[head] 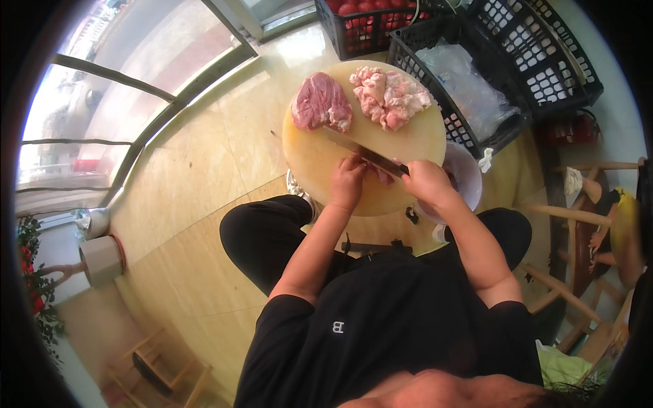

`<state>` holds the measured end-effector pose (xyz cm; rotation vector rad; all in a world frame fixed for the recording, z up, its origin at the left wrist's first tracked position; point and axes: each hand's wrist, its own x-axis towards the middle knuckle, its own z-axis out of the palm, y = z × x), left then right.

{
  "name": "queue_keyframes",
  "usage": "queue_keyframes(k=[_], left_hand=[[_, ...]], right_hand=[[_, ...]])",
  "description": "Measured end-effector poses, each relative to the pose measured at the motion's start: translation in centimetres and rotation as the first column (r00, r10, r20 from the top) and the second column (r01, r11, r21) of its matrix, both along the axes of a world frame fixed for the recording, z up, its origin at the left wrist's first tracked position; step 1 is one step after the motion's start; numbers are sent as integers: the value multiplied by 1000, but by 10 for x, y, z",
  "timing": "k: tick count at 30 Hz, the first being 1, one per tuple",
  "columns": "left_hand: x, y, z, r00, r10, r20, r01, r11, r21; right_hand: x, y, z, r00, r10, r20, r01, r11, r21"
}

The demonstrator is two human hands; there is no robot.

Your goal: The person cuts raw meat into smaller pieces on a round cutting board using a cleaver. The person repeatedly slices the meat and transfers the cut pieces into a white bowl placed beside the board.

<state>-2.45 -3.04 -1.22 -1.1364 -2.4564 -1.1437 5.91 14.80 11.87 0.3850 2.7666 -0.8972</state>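
My right hand (426, 182) grips the handle of a knife (370, 155), whose blade slants up and left across a round cutting board (306, 163). Close to the blade, the fingers of my left hand (350, 179) are bent down against a small piece of raw meat (384, 176), partly hidden by the knife and fingers. A large lump of red meat (321, 102) sits at the board's far left, near the blade tip. Pale, fatty meat trimmings (390, 97) are heaped at the far right.
Right of the board is a whitish tub (470, 176), partly under its edge. Black plastic crates stand beyond: one with red round produce (357, 11), another with clear plastic bags (467, 84). Another person (607, 229) is near wooden chairs at right. Glass panels (117, 112) line the left.
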Motion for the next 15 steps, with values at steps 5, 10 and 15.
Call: queue_keyframes(k=[5,10,15], left_hand=[[10,-2,-10,927,166,336,-237,954,184],[16,-8,7,989,140,-51,-138,990,35],[15,-2,2,994,73,-77,-73,997,2]], right_hand=[[12,-10,3,998,-54,15,51,990,129],[17,-20,10,1000,-18,8,16,990,141],[15,-25,-2,999,34,39,-41,981,192]])
